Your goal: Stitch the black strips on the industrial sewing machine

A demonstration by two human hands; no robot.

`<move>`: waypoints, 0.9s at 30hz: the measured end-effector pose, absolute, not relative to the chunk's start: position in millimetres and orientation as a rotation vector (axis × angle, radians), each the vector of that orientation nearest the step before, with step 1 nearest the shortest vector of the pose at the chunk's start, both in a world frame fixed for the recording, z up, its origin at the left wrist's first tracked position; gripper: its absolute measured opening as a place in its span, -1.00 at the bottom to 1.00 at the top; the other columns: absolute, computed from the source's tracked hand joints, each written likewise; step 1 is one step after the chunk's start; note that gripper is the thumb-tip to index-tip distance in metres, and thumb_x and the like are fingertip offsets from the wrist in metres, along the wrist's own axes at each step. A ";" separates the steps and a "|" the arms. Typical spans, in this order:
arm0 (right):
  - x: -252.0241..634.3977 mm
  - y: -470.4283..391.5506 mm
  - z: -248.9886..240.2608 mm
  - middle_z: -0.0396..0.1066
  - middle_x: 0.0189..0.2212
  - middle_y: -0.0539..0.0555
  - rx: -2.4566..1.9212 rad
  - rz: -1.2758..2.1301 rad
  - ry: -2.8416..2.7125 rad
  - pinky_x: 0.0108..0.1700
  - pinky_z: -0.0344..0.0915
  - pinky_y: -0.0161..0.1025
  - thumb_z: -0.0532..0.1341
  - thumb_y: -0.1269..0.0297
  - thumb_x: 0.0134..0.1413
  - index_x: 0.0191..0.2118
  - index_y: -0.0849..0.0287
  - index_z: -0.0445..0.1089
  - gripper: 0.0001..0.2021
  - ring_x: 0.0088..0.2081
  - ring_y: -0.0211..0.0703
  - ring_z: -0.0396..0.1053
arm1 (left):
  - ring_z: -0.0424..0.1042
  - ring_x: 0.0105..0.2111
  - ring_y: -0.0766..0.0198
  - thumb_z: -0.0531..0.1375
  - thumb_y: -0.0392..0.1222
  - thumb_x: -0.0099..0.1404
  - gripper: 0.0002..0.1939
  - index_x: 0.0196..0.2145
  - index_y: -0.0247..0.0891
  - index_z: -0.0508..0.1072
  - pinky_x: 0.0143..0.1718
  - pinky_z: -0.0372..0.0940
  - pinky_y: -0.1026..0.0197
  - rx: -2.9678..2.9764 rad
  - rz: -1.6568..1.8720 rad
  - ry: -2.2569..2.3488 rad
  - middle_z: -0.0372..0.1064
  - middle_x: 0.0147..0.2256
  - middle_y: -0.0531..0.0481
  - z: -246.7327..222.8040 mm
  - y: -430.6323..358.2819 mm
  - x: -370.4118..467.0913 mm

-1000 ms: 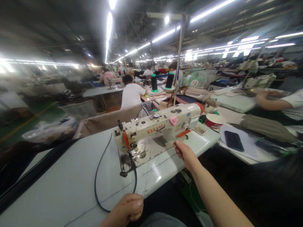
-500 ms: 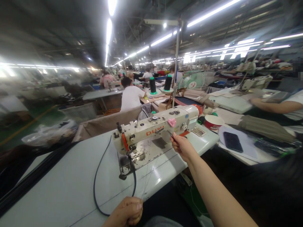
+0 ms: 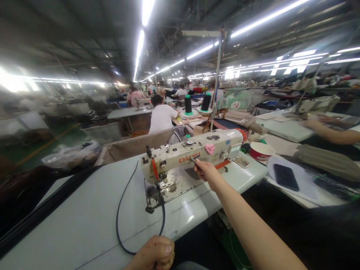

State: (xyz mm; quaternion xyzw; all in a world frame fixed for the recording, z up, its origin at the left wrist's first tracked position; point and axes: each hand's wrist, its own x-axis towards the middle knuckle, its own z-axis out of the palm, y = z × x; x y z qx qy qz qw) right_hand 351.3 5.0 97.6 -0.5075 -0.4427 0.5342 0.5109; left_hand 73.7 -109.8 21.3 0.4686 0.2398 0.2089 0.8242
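Nearest me, my left hand (image 3: 157, 252) is curled shut low at the bench (image 3: 98, 210) edge, its fingers together on what looks like the dark cord (image 3: 164, 221). The cord runs from under the needle end of the machine down to my fist, and a wide loop of it lies on the bench to the left. Held this low, I'd judge, the strip has a little tension while the slack lies out of the way.

My right hand (image 3: 204, 170) reaches further out, its grip clamped on a small, slim metal tool (image 3: 194, 159); fingers hide most of it, so I can't tell its exact kind. I have it by the back, tip toward the needle end, probably so the point is free. It hangs just in front of the sewing machine (image 3: 180, 152) arm, over the lettering; whether it touches, I can't tell.

A pink heart-shaped piece (image 3: 209, 149) sits on the machine's front, and a small tray (image 3: 242, 162) lies at its right end, likely within easy reach. Beyond that are a red-and-white bowl (image 3: 261, 152) and a phone (image 3: 286, 177) on a white sheet (image 3: 308, 189).

Behind the machine, two black thread cones (image 3: 188, 105) stand upright, presumably so thread pulls off cleanly. Further off are a person in a white shirt (image 3: 163, 118) and a green fan (image 3: 234, 99).
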 end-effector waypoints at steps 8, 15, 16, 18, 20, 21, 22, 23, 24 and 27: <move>352.0 -15.4 85.7 -0.08 -0.67 -0.18 -1.245 1.302 -1.085 -0.59 -0.35 -0.33 0.26 -0.36 0.01 -0.49 0.12 0.27 -0.43 -0.63 -0.39 -0.21 | -0.09 -0.65 0.45 0.26 0.14 0.27 -0.46 -0.64 -0.20 0.13 -0.55 -0.25 0.20 1.013 0.434 0.447 -0.07 -0.69 0.17 15.2 -108.7 74.3; 340.5 -14.9 95.8 -0.10 -0.66 -0.21 -1.200 1.394 -1.034 -0.59 -0.36 -0.35 0.28 -0.34 -0.01 -0.47 0.11 0.24 -0.44 -0.62 -0.40 -0.25 | -0.14 -0.66 0.46 0.28 0.09 0.25 -0.46 -0.65 -0.19 0.09 -0.56 -0.26 0.21 0.971 0.438 0.465 -0.13 -0.68 0.19 13.9 -109.5 75.4; 339.2 -12.1 99.3 -0.11 -0.66 -0.21 -1.191 1.396 -1.039 -0.59 -0.37 -0.35 0.29 -0.34 -0.01 -0.47 0.12 0.24 -0.44 -0.62 -0.40 -0.26 | -0.13 -0.66 0.46 0.28 0.10 0.25 -0.45 -0.65 -0.19 0.09 -0.56 -0.26 0.21 0.971 0.438 0.464 -0.12 -0.68 0.19 13.5 -109.7 75.6; 337.2 -6.7 104.8 -0.12 -0.66 -0.21 -1.165 1.406 -1.052 -0.59 -0.37 -0.35 0.29 -0.33 0.00 -0.47 0.12 0.23 -0.45 -0.61 -0.40 -0.27 | -0.12 -0.66 0.46 0.28 0.11 0.24 -0.45 -0.65 -0.19 0.10 -0.56 -0.28 0.21 0.973 0.435 0.457 -0.09 -0.68 0.18 11.1 -110.0 75.7; 335.3 -2.1 107.8 -0.14 -0.65 -0.22 -1.140 1.418 -1.063 -0.59 -0.38 -0.35 0.29 -0.33 0.00 -0.47 0.11 0.23 -0.45 -0.61 -0.40 -0.29 | -0.10 -0.66 0.46 0.27 0.10 0.25 -0.46 -0.65 -0.20 0.11 -0.57 -0.27 0.21 0.978 0.439 0.452 -0.06 -0.69 0.16 6.0 -110.1 75.5; 334.4 -0.1 108.5 -0.14 -0.65 -0.22 -1.132 1.422 -1.068 -0.59 -0.39 -0.35 0.29 -0.33 0.00 -0.47 0.11 0.23 -0.45 -0.61 -0.40 -0.29 | -0.09 -0.66 0.46 0.27 0.08 0.26 -0.47 -0.65 -0.21 0.12 -0.57 -0.27 0.21 0.979 0.449 0.453 -0.05 -0.69 0.15 2.8 -110.1 75.5; 333.4 1.8 108.6 -0.14 -0.65 -0.22 -1.128 1.423 -1.073 -0.59 -0.40 -0.35 0.29 -0.34 -0.01 -0.47 0.11 0.23 -0.44 -0.61 -0.40 -0.30 | -0.08 -0.66 0.46 0.27 0.07 0.26 -0.48 -0.65 -0.21 0.13 -0.57 -0.26 0.20 0.977 0.459 0.452 -0.04 -0.69 0.15 -0.4 -110.1 75.5; 332.5 3.3 108.5 -0.14 -0.65 -0.22 -1.127 1.418 -1.080 -0.60 -0.40 -0.35 0.29 -0.34 -0.01 -0.47 0.10 0.22 -0.44 -0.62 -0.40 -0.29 | -0.08 -0.66 0.46 0.27 0.07 0.26 -0.48 -0.65 -0.21 0.13 -0.57 -0.26 0.20 0.973 0.469 0.452 -0.04 -0.69 0.14 -3.3 -110.0 75.6; 331.7 4.6 108.0 -0.12 -0.65 -0.21 -1.131 1.411 -1.087 -0.60 -0.40 -0.35 0.29 -0.34 0.00 -0.48 0.10 0.21 -0.44 -0.62 -0.40 -0.28 | -0.08 -0.67 0.46 0.27 0.07 0.25 -0.48 -0.66 -0.21 0.13 -0.58 -0.26 0.21 0.969 0.478 0.449 -0.04 -0.69 0.14 -5.5 -109.7 75.6; 330.5 5.6 105.7 -0.08 -0.66 -0.19 -1.156 1.380 -1.099 -0.61 -0.37 -0.35 0.29 -0.33 0.00 -0.50 0.10 0.18 -0.43 -0.63 -0.40 -0.25 | -0.12 -0.68 0.47 0.28 0.10 0.25 -0.46 -0.66 -0.20 0.10 -0.58 -0.29 0.21 0.961 0.482 0.442 -0.07 -0.69 0.16 -7.3 -108.3 75.0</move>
